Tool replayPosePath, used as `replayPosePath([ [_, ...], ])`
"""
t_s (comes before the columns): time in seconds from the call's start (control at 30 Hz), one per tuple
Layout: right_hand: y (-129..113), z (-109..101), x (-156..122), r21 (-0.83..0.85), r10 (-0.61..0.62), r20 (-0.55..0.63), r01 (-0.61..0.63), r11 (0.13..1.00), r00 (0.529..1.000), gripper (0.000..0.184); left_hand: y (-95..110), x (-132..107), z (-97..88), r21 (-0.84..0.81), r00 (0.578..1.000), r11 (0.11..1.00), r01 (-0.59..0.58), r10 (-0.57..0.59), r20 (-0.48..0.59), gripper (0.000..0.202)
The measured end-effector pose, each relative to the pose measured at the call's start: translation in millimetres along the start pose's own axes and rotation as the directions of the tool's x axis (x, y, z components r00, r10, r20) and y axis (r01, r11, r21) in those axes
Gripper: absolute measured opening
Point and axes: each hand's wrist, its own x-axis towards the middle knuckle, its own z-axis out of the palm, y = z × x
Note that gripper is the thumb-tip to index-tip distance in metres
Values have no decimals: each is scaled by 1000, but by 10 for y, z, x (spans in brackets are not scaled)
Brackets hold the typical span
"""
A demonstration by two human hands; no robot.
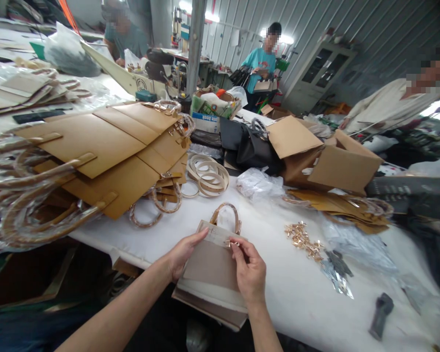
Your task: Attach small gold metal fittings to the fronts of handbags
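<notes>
A small tan handbag [209, 266] with a wrapped round handle lies at the near edge of the white table [300, 293]. My left hand [183, 252] grips the bag's left upper edge. My right hand [248, 271] pinches a small gold metal fitting [231, 242] at the bag's flap, with the fingertips closed on it. A loose pile of gold metal fittings [303, 239] lies on the table to the right of my right hand.
A stack of tan bags [106, 156] with plastic-wrapped handles fills the left. Coiled handles [207, 176], a black bag [253, 146], open cardboard boxes [326, 159] and a dark tool [379, 315] lie around. Three other people are at the back and right.
</notes>
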Motion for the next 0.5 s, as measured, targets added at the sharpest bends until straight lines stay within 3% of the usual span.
replayPosePath([
  [0.1,31,-42,1,83,12,-54,-8,997,998,29,-16,11,10,34,998,998,-60,61,-28,67],
  [0.17,72,-101,1,255,57,-159,-15,967,986,29,-36,10,23,93,984,982,-165,170,-50,63],
  [0.27,133,-236,-19,579,219,-289,-12,815,932,30,-78,-24,25,184,947,935,-302,317,-54,57],
  [0.4,157,-429,-93,802,372,-274,-3,597,887,30,-134,-86,-30,255,887,864,-435,460,-47,54],
  [0.5,131,-521,-181,856,397,-215,-24,517,892,34,-160,-63,-46,270,837,811,-520,546,-29,55],
])
